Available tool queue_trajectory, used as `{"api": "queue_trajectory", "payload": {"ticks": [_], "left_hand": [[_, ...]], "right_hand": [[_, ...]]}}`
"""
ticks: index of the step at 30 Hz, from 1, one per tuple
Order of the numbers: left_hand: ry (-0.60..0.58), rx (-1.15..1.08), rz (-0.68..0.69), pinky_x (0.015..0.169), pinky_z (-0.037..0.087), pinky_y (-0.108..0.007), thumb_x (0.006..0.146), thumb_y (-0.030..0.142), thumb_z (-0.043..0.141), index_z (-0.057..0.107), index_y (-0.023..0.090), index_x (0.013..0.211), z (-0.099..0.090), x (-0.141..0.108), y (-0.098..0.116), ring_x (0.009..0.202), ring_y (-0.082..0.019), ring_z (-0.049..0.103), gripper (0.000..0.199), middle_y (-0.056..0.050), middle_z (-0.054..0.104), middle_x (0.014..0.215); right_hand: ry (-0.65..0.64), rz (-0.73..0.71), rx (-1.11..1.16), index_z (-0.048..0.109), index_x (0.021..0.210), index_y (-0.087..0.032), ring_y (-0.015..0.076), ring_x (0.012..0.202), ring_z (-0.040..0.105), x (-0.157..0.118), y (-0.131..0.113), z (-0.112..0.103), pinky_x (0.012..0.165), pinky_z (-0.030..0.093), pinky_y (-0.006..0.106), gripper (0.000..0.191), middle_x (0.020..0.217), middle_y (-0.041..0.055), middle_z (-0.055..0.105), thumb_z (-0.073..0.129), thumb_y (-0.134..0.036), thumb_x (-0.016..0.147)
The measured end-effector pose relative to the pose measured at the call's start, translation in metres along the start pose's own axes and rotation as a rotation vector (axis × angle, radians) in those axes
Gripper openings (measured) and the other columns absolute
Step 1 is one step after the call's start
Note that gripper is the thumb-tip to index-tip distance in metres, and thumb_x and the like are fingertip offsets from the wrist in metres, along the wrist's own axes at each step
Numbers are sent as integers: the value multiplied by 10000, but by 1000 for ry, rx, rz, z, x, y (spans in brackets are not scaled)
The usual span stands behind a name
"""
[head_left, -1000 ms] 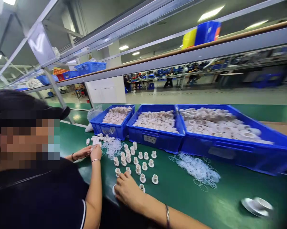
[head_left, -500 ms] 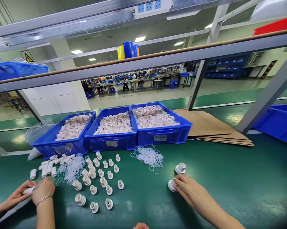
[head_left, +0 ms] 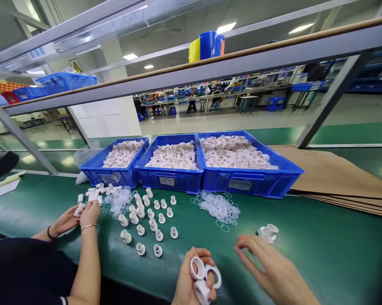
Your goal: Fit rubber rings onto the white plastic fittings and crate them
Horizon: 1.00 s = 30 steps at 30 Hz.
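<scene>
My left hand [head_left: 186, 281] is closed around three white plastic pipe fittings [head_left: 202, 291], their round openings facing various ways. To its right, my right hand [head_left: 270, 269] hovers over the green table with fingers stretched and apart, nothing visible in them. Just beyond its fingers, white flanged pipe fittings [head_left: 269, 231] stand close together, partly hidden by the hand. A loose pile of thin clear rings [head_left: 218, 207] lies ahead of both hands. Several flanged fittings [head_left: 153, 224] stand upright in a group to the left.
Three blue bins [head_left: 168, 181] full of white fittings line the back. Brown cardboard sheets [head_left: 333, 173] lie at right. On the left, a co-worker's hands [head_left: 90, 214] hold a white fitting beside another ring pile [head_left: 119, 201]. A shelf rail [head_left: 241, 53] crosses above.
My right hand has come away from the standing fittings. My left hand has risen into view, holding fittings. The view has shifted to the left, showing more of the co-worker.
</scene>
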<state>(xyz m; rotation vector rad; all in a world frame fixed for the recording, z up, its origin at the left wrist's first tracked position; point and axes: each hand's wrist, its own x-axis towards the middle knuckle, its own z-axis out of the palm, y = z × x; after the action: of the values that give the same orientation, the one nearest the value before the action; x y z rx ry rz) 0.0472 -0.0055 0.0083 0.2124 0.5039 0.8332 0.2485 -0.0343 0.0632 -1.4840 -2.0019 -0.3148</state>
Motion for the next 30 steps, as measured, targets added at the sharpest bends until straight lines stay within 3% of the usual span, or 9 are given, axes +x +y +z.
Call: {"api": "queue_trajectory", "payload": {"ticks": [3, 6, 9, 13, 17, 19, 22, 26, 30], "left_hand": [[85, 53, 28, 355, 400, -198, 825, 543, 645, 656, 145, 916, 0, -6, 4, 444, -78, 489, 408, -2, 620, 730], [167, 84, 129, 539, 518, -240, 898, 467, 601, 629, 141, 1026, -7, -16, 27, 619, -103, 592, 351, -27, 658, 844], [205, 64, 237, 632, 556, -294, 926, 482, 551, 625, 142, 1062, -17, -28, 72, 742, -141, 634, 373, -32, 667, 901], [249, 37, 347, 558, 511, -285, 965, 591, 334, 685, 175, 1013, -30, -44, 138, 721, -192, 677, 546, -9, 655, 732], [270, 26, 389, 466, 454, -295, 878, 666, 466, 696, 254, 1035, -39, -58, 170, 725, -257, 683, 497, -42, 678, 726], [270, 28, 380, 527, 520, -315, 861, 629, 545, 658, 223, 1101, -41, -64, 168, 750, -216, 668, 485, -60, 700, 863], [260, 36, 330, 710, 584, -364, 899, 529, 565, 602, 178, 1173, -43, -66, 144, 865, -187, 651, 447, -78, 673, 1054], [230, 53, 236, 817, 579, -420, 905, 421, 604, 579, 190, 1208, -45, -66, 92, 1005, -219, 629, 382, -90, 634, 1170], [190, 69, 164, 825, 577, -420, 912, 413, 595, 576, 183, 1211, -50, -68, 51, 1001, -217, 629, 378, -89, 631, 1176]], "right_hand": [[-173, -150, 305, 564, 1015, -258, 158, 848, 671, 8, -46, 14, 729, 531, 229, 60, 980, 22, 680, 538, -293, 974], [-383, -148, 360, 581, 1060, -238, 194, 775, 654, 11, -72, 36, 660, 546, 274, 265, 938, 27, 683, 717, -299, 840], [-510, -130, 325, 604, 1035, -218, 234, 774, 641, 14, -78, 54, 666, 545, 330, 229, 920, 54, 677, 700, -269, 833], [-685, -138, 430, 595, 990, -214, 222, 848, 646, 28, -77, 58, 723, 538, 324, 80, 970, 63, 651, 541, -215, 931], [-879, -182, 598, 587, 1016, -244, 153, 902, 654, 54, -80, 44, 787, 528, 252, 156, 1177, 34, 598, 553, -132, 913], [-899, -270, 638, 588, 1059, -255, 134, 938, 655, 64, -83, 37, 800, 523, 225, 229, 1334, 42, 528, 566, -99, 893], [-807, -478, 586, 582, 1129, -252, 168, 1018, 642, 73, -89, 32, 809, 525, 246, 256, 1435, 79, 475, 547, -108, 921], [-651, -728, 470, 605, 1082, -222, 193, 950, 637, 75, -95, 35, 784, 512, 279, 161, 1183, 93, 647, 503, -163, 972], [-545, -872, 313, 597, 973, -195, 179, 788, 607, 83, -99, 48, 660, 475, 290, 126, 949, 61, 671, 474, -196, 1003]]}}
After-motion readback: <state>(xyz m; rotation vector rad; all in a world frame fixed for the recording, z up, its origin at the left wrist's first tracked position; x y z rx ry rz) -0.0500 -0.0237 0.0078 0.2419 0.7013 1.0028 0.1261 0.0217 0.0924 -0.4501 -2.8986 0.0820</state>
